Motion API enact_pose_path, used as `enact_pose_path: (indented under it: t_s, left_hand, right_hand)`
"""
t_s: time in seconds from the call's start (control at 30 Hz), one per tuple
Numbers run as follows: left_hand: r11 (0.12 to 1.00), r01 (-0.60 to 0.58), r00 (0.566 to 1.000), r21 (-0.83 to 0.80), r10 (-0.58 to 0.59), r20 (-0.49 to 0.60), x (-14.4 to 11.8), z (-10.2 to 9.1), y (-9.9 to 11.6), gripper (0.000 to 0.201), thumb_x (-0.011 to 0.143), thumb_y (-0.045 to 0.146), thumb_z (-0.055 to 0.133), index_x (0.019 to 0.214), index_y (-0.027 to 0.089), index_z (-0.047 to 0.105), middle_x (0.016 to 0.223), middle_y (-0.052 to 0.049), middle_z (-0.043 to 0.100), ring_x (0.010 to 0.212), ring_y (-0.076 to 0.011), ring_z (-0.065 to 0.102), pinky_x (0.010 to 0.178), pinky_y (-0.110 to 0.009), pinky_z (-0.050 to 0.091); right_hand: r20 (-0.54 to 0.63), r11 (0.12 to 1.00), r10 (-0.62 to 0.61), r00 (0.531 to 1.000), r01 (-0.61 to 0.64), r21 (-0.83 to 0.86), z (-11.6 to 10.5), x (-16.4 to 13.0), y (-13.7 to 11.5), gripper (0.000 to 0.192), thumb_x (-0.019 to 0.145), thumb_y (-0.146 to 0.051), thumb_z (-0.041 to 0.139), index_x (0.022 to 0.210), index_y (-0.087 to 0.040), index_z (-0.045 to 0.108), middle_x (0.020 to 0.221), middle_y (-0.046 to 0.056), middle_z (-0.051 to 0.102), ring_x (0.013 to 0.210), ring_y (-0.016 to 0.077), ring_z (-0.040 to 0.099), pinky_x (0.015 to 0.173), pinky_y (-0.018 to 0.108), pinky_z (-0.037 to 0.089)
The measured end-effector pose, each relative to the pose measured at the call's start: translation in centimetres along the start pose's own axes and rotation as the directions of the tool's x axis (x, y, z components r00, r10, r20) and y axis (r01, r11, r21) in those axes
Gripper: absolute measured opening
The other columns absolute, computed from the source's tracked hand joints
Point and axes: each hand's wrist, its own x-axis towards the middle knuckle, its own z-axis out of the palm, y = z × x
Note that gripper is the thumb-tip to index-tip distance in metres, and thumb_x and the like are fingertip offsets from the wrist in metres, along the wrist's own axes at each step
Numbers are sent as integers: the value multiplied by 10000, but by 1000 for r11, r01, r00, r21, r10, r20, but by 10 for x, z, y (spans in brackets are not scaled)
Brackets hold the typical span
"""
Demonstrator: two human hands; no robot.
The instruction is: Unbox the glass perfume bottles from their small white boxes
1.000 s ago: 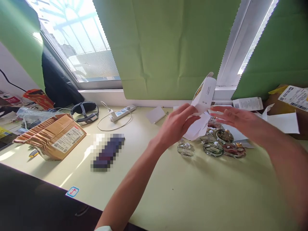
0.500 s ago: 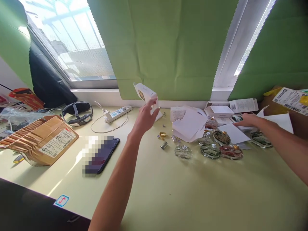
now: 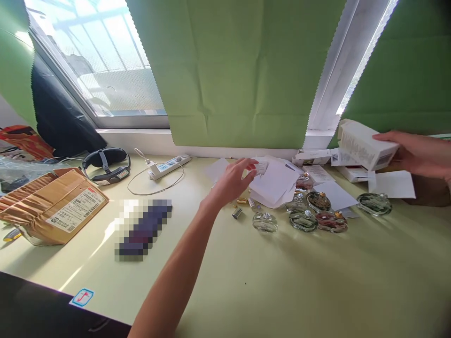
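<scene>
the white carton [image 3: 366,144] is held up off the desk [image 3: 282,281] in our right hand [image 3: 417,152], at the far right of the view. we judge it light and thin-walled: stiff along its folded edges, soft across its broad faces, so a hard squeeze would dent it. the sound place to hold it is across the narrow end, near a corner, where the folds give support. its printed skin looks smooth and may slip a little.

our right fingers [image 3: 387,137] are wrapped around the carton's near end, with one finger lying along the top edge; they are closed on the carton. the underside of the grip is hidden.

our left hand [image 3: 230,180] reaches forward above the desk, holding nothing. its fingers [image 3: 248,164] are loosely spread and slightly curled, the tips touching or just short of the edge of the loose white papers [image 3: 276,183]; we cannot tell which.

just below the left fingers lie small metal caps [image 3: 237,212]. to their right stands a cluster of round glass bottles [image 3: 303,219], which we judge heavy for their size, slick and breakable. one more bottle [image 3: 374,203] sits below the right fingers, beside a white sheet [image 3: 392,184].
</scene>
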Motion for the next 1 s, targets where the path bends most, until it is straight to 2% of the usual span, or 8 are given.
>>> enact_pose_path:
  t_s: [0.03,0.07,0.13,0.23,0.37,0.7,0.83,1.0]
  left_hand:
    - [999,-34,999,-32,33,-20,0,8,11,244,999,281,508,1212,203,598,1118,-65,699,1018,-168,661,921,-344,521]
    - [996,-73,996,-58,70,-50,-1,17,23,241,995,300,528,1207,206,592,1101,-60,693,1005,-162,659,912,-333,525]
    - [984,-158,985,-85,151,-79,-5,37,46,274,968,367,584,1197,215,576,1121,-59,668,1005,-161,651,864,-309,545]
    - [969,-236,954,-67,218,-203,-12,62,66,360,933,433,628,1205,215,538,1171,-83,624,1058,-183,624,869,-329,558]
    - [954,-299,881,2,277,-383,-18,79,65,314,931,349,651,1188,216,530,1133,-77,623,1049,-179,607,898,-341,550]
    - [957,-283,753,56,258,-605,-19,81,56,384,911,269,680,1257,253,514,1139,-89,622,1049,-210,624,906,-380,547]
    - [952,-298,787,64,283,-548,-13,70,54,353,917,310,675,1241,256,546,1134,-82,628,1034,-201,635,893,-372,559]
    - [934,-358,831,15,325,-452,-8,57,47,328,947,279,633,1262,237,551,1186,-83,640,1070,-173,661,903,-338,584]
  right_hand:
    - [146,957,-41,988,-3,291,6,-20,-5,445,932,-531,515,1057,-171,744,1144,246,718,908,259,716,685,391,523]
    - [265,846,-90,960,-67,530,15,-41,-11,438,926,-531,516,1132,-201,717,1245,228,685,1001,274,701,729,401,531]
    - [321,616,-181,930,-147,774,43,-79,-23,334,893,-449,582,1151,-271,700,1314,135,670,1115,275,662,801,399,547]
    - [339,375,-327,882,-208,903,86,-115,-40,337,781,-345,714,1116,-361,680,1217,6,723,1119,256,656,841,382,570]
    - [349,198,-414,841,-290,936,117,-128,-54,386,743,-281,759,1085,-423,653,1063,-75,755,1024,192,677,804,307,587]
    - [317,184,-433,843,-262,947,137,-141,-67,248,815,-408,701,1058,-399,650,1098,-46,734,1219,241,605,902,400,578]
    - [345,203,-437,831,-282,938,132,-138,-66,169,829,-369,707,992,-380,665,1070,-61,731,1109,211,654,796,343,599]
    - [397,225,-395,829,-332,916,124,-134,-65,130,807,-328,756,914,-328,683,1058,-59,746,1021,183,685,851,322,605]
